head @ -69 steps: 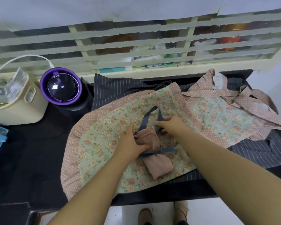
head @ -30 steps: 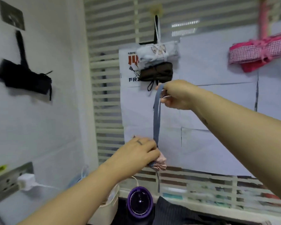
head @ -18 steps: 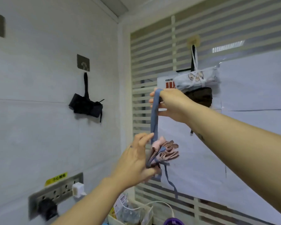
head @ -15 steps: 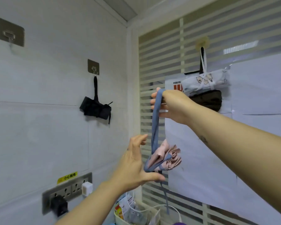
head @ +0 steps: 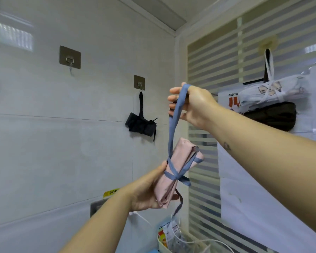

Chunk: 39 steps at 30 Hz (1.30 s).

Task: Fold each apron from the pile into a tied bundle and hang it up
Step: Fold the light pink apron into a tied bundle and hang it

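A pink folded apron bundle (head: 177, 172), tied crosswise with a blue strap, is held up in front of the white wall. My left hand (head: 148, 192) grips its lower part from the left. Above it, my right hand (head: 188, 105) holds the top of the blue strap loop (head: 173, 121), which runs taut down to the bundle. One metal wall hook (head: 69, 58) at upper left hangs bare. A second hook (head: 139, 84) carries a black bundle (head: 140, 125). On the slatted partition, a hook (head: 267, 45) bears a white bundle (head: 272, 94) and a dark one (head: 274, 115).
A paper sheet (head: 263, 207) covers part of the partition at right. Low down stands a cream container (head: 173, 240) with packets and a white cable. A wall socket (head: 95, 207) with a yellow label sits behind my left forearm.
I lifted the bundle from the table and the view swung up and left to the hook wall. My left hand, open half a second ago, now grips the bundle.
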Each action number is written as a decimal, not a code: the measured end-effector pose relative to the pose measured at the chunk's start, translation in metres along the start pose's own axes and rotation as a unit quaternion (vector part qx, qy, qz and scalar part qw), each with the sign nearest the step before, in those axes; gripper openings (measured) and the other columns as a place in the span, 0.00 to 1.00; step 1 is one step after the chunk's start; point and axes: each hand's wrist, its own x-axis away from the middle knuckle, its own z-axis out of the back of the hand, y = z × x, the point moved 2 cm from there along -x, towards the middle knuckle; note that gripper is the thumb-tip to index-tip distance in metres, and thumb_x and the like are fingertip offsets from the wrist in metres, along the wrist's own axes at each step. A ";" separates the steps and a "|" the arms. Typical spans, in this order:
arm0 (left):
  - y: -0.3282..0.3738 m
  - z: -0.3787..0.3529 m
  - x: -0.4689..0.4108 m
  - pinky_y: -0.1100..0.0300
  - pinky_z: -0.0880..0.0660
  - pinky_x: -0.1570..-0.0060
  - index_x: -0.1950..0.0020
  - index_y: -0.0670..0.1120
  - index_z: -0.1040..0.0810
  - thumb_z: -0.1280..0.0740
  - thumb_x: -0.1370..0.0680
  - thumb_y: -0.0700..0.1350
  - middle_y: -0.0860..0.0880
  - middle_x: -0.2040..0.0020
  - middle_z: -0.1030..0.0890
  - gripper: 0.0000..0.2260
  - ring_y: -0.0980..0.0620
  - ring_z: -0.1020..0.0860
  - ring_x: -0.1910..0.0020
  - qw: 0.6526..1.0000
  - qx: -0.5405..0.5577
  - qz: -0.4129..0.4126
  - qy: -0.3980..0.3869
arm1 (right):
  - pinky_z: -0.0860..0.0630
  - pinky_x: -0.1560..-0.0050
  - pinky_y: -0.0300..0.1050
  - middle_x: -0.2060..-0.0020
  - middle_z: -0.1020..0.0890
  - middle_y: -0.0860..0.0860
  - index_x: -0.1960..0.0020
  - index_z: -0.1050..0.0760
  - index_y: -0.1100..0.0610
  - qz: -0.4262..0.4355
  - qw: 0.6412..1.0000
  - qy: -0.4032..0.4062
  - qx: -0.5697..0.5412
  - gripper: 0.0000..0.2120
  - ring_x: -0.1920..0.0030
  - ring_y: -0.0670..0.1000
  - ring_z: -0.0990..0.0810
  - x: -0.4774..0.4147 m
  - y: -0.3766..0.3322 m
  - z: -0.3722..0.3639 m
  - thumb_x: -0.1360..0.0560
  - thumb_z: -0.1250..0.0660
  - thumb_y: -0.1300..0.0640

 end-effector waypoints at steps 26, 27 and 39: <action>0.215 0.174 -0.092 0.71 0.32 0.52 0.37 0.49 0.21 0.28 0.26 0.48 0.54 0.41 0.21 0.18 0.60 0.26 0.50 0.734 -0.599 -0.203 0.250 | 0.25 0.50 0.43 0.54 0.19 0.53 0.50 0.20 0.59 0.221 0.926 0.043 0.301 0.05 0.53 0.49 0.23 -0.273 0.024 -0.077 0.25 0.31 0.60; 0.215 0.184 -0.099 0.71 0.32 0.53 0.38 0.49 0.21 0.28 0.26 0.48 0.54 0.42 0.20 0.17 0.60 0.26 0.51 0.737 -0.593 -0.208 0.249 | 0.27 0.50 0.41 0.53 0.20 0.52 0.46 0.21 0.60 0.220 0.917 0.030 0.332 0.09 0.52 0.48 0.23 -0.286 0.029 -0.082 0.25 0.31 0.59; 0.178 0.220 -0.141 0.70 0.30 0.53 0.41 0.50 0.18 0.29 0.26 0.49 0.55 0.45 0.19 0.14 0.59 0.23 0.50 0.734 -0.603 -0.231 0.208 | 0.26 0.50 0.43 0.53 0.24 0.50 0.44 0.24 0.57 0.213 0.850 -0.050 0.479 0.13 0.51 0.51 0.24 -0.342 0.094 -0.100 0.28 0.28 0.58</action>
